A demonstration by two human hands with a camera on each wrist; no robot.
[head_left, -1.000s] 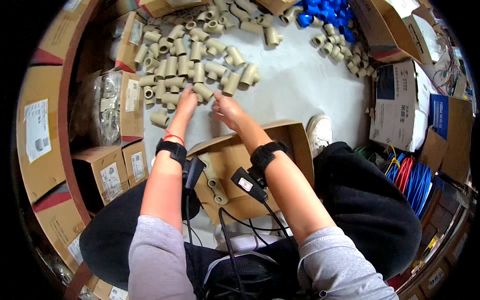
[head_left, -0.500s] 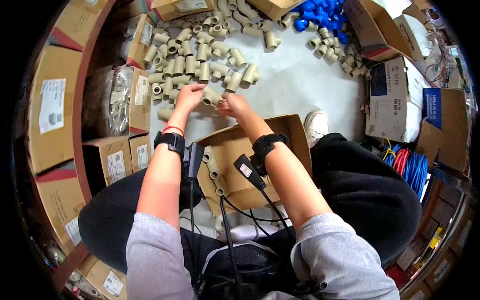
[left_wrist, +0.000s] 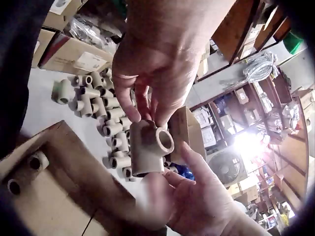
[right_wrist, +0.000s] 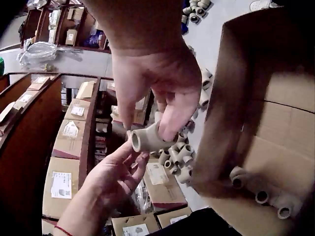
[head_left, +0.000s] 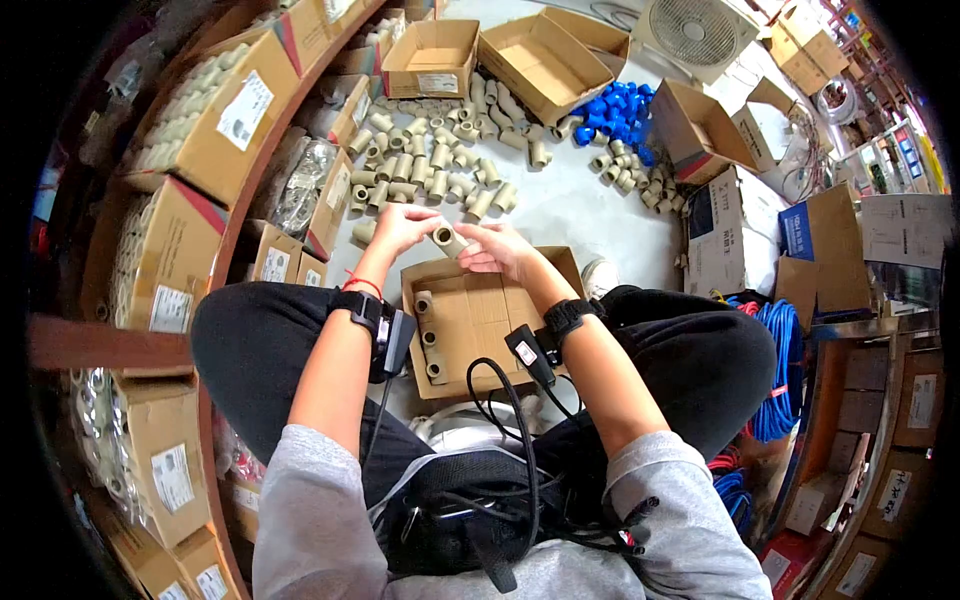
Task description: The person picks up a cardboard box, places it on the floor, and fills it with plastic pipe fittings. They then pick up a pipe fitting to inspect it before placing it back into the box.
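Observation:
Both my hands hold a beige tee pipe fitting above the far edge of an open cardboard box. My left hand pinches one end with fingertips and thumb, seen close in the left wrist view, where the tee's round side opening faces the camera. From the other side my right hand grips the tee with its thumb and fingers; part of it is blurred in the left wrist view. Inside the box, a short row of similar fittings lies along one wall.
Many loose beige fittings are spread on the floor beyond my hands. Blue fittings are heaped farther right. Shelves with cartons stand on the left, a printed carton and coiled blue cable on the right.
The tee has been lifted from the edge of the floor pile and brought back toward the box, between both hands. The head view has tilted up, showing more of the room.

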